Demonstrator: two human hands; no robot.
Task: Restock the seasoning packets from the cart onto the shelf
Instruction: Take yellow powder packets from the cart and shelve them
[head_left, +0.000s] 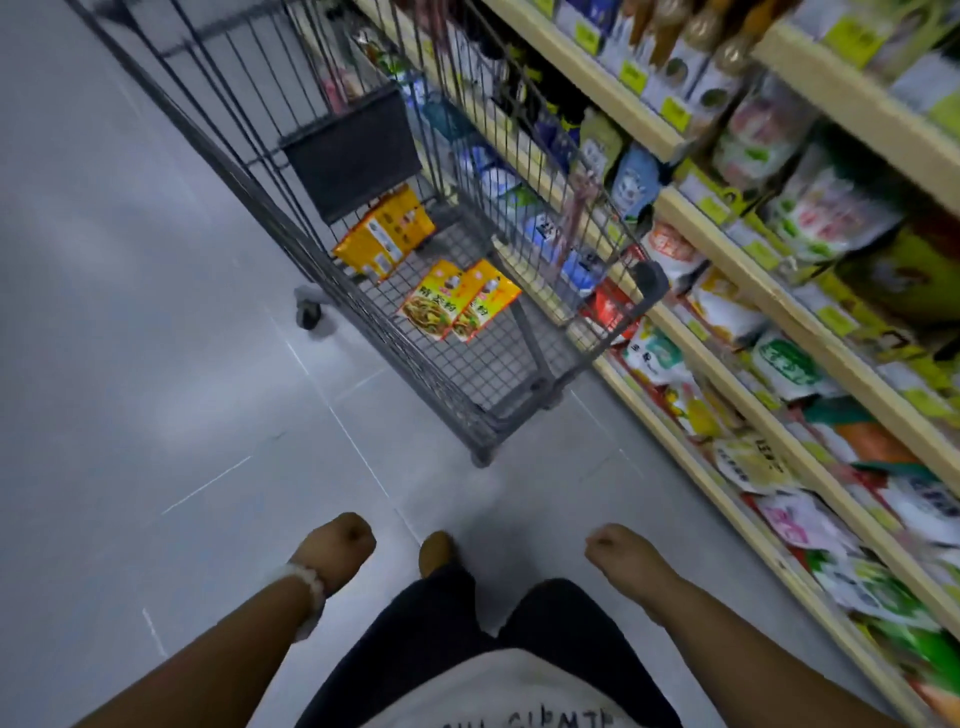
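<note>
**Empty hands at the cart, packets waiting in the basket**

The left hand (340, 540) hangs low in front of the person, its fingers curled into a loose fist with nothing inside; a pale beaded bracelet (306, 592) circles the wrist. The right hand (621, 551) is likewise curled and holds nothing. Both hover above the grey floor (156, 364), apart from each other, with dark trousers (457, 618) and the toe of a tan shoe (435, 552) between them. Neither hand touches the cart or the shelf.

Ahead stands the wire cart (467, 384), its long side running close beside the shelf (727, 249) on the right. On the cart's mesh bottom lie the seasoning packets: a pair of orange packets (457, 301), side by side and overlapping, near the middle of the basket floor, their printed faces up. Farther in, by the far end of the basket and under the dark folded child-seat flap (353, 156), rests a yellow-orange stack of packets (384, 236), tilted against the left wire wall.

The shelf rises in several wooden tiers along the right edge of the view, packed with bagged goods (826, 213) in white, green and red, with yellow price tags (675, 114) on the tier fronts. Motion blur softens most labels, so the print cannot be read.
</note>
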